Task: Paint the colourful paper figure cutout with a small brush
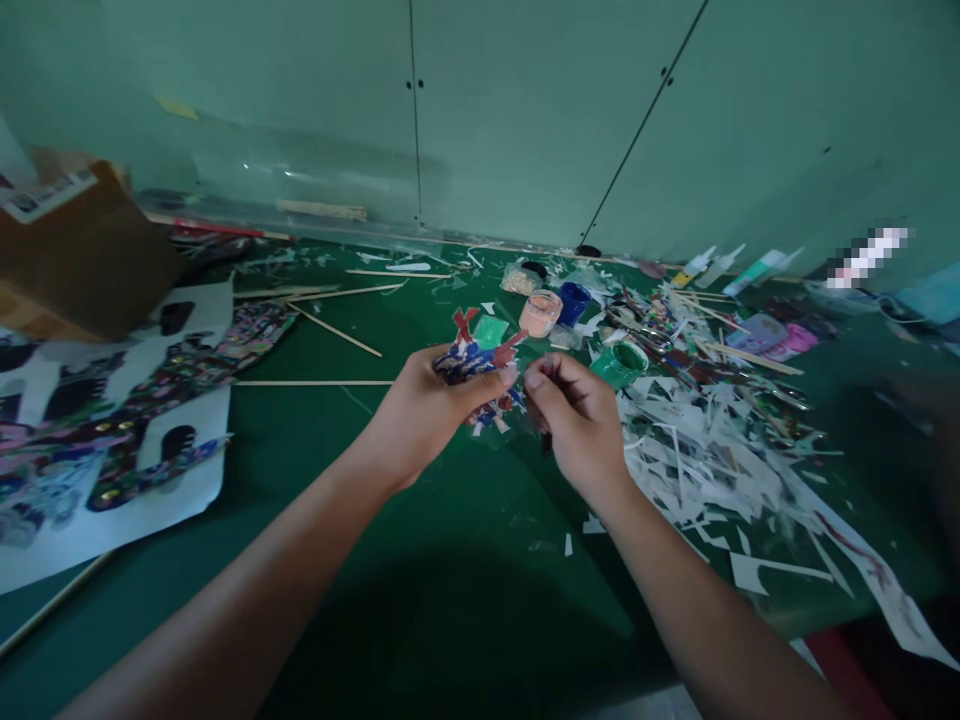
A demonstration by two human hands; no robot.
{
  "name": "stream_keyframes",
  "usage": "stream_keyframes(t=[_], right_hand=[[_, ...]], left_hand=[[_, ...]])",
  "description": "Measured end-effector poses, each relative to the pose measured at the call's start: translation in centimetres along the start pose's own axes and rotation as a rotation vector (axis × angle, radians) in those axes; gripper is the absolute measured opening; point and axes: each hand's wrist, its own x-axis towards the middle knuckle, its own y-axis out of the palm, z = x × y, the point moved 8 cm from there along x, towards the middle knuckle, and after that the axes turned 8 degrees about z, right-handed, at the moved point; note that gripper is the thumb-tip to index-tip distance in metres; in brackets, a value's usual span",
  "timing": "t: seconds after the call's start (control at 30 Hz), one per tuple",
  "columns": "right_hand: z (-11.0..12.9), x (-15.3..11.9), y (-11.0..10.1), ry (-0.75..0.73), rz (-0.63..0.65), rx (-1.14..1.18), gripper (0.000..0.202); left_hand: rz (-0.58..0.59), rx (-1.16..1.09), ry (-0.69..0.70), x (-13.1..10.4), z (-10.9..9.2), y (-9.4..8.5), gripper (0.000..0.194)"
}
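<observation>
My left hand is closed on a painted paper cutout in blue and red with ragged arms sticking out, the thumb pressed flat across it. Just to the right, my right hand is closed with thumb and fingertips pinched together beside the cutout's edge. A small dark reddish bit shows under those fingers, too hidden to name. Beyond the hands stand an open jar of peach paint and a jar of dark blue paint. An open green paint jar is close by my right hand.
White paper scraps are heaped at the right. Glue bottles lean near the wall. A thin wooden stick lies left of my left hand. Printed sheets and a cardboard box occupy the left side of the green table.
</observation>
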Motion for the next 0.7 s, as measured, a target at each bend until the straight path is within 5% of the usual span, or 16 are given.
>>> stream_keyframes(t=[0.37,0.6,0.7], right_hand=[[3.0,-0.7,1.1,-0.264,0.049,-0.613,0.009],[3.5,-1.1,1.5,-0.358,0.051,-0.672,0.01],[3.1,-1.0,0.8,-0.292,0.001,-0.554,0.008]], left_hand=[[-0.022,-0.041,0.012,-0.3,-0.2,0.4,0.021],[0.0,-0.104,-0.016,-0.5,-0.3,1.0,0.019],[0.014,-0.06,-0.022,-0.4,-0.4,0.8,0.015]])
